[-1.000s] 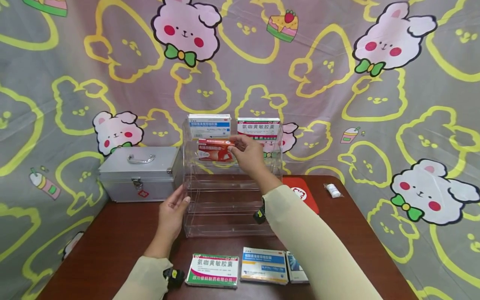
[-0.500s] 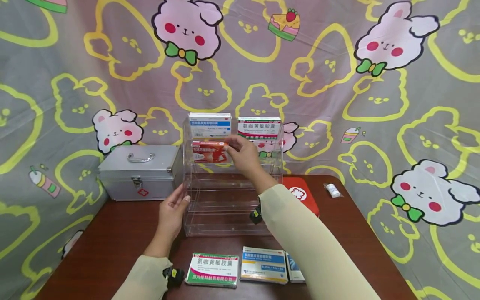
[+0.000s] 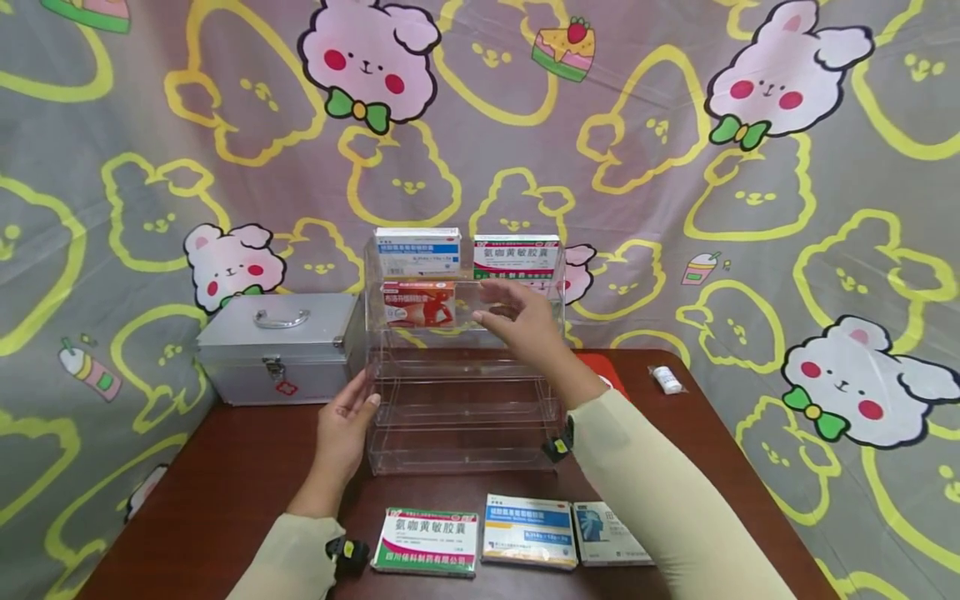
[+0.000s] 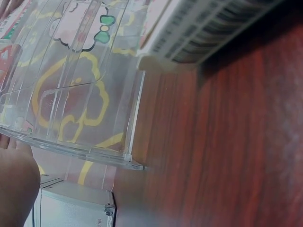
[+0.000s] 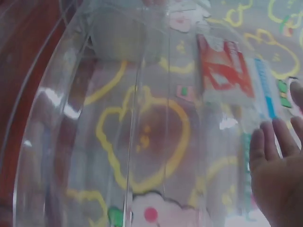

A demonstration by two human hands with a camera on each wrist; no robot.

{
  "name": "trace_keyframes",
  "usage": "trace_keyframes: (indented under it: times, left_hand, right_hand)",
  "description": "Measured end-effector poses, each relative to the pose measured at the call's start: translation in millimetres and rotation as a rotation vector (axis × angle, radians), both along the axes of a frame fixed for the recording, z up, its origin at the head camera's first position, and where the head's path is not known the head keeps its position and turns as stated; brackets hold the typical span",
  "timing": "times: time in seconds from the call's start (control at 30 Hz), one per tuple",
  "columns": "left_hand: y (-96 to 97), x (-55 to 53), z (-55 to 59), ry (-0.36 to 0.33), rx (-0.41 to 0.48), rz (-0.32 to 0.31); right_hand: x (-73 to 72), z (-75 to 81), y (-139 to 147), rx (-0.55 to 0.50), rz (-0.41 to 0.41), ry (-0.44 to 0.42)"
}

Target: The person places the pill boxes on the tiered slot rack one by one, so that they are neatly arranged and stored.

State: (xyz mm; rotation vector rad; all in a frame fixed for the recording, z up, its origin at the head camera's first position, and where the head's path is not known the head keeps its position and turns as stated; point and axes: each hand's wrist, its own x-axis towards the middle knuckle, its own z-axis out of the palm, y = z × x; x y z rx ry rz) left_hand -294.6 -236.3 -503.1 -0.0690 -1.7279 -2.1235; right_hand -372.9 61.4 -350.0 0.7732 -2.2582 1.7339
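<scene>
A clear acrylic display rack [image 3: 465, 458] with stepped tiers stands upright on the table. My left hand [image 3: 341, 433] rests its fingers against the rack's left side; in the left wrist view part of that hand [image 4: 16, 182] shows beside the rack's edge. The red medicine box [image 3: 418, 305] stands on the second tier, at the left. Just right of it, apart from the box, my right hand [image 3: 525, 325] hovers with thumb and fingers spread, holding nothing. Above on the top tier are a blue-and-white medicine box [image 3: 417, 253] and a green-and-white medicine box [image 3: 515, 257].
Near the front edge lie a green-and-white box [image 3: 424, 542], a blue-and-white box [image 3: 528, 531] and a white box [image 3: 607, 533] partly under the right sleeve. A silver case [image 3: 281, 350] stands left. A red pouch [image 3: 603, 371] and small white packet [image 3: 666, 380] are right.
The red medicine box moved left to the tier's left end, and my right hand let go of it and drew away to the right. My left hand stayed at the rack's side.
</scene>
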Motion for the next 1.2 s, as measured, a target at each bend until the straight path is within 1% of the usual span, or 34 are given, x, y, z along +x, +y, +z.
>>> trace_keyframes:
  times: [0.1,0.2,0.3,0.43,0.57,0.7,0.8,0.9,1.03,1.1,1.2]
  left_hand:
    - [0.7,0.5,-1.2,0.008,-0.003,0.002]
    - [0.4,0.3,-2.5,0.022,0.01,0.015]
    - [0.0,1.4,-4.1,0.017,0.02,0.037]
    - [0.9,2.5,-4.3,-0.002,0.017,0.04]
    - [2.0,0.6,-4.5,-0.008,0.009,0.025]
    - [1.3,-0.2,-2.7,-0.007,0.01,0.029]
    - [0.7,1.1,0.3,0.001,0.007,0.035]
    - [0.8,1.9,1.6,-0.003,0.011,0.034]
    - [1.7,1.6,1.2,-0.022,0.01,0.034]
    - [2.1,1.3,0.5,-0.022,0.006,0.031]
    - [2.5,0.6,-0.3,-0.018,0.008,0.026]
  right_hand:
    - [18.8,-4.5,34.2,0.058,0.034,-0.024]
    - [38.1,-18.9,66.7,0.118,0.06,-0.051]
    - [52.7,-43.2,96.8,0.179,0.099,-0.045]
    - [72.4,-78.7,140.7,0.251,0.153,-0.086]
    - [92.0,-109.0,189.5,0.297,0.197,-0.16]
    - [105.3,-130.4,228.8,0.323,0.227,-0.254]
    - [111.0,-143.2,246.4,0.345,0.247,-0.299]
    - [114.4,-153.6,256.6,0.373,0.26,-0.324]
    - [117.9,-165.1,265.1,0.441,0.264,-0.319]
    - [119.6,-169.7,267.7,0.496,0.265,-0.289]
    - [122.1,-172.7,268.2,0.58,0.252,-0.27]
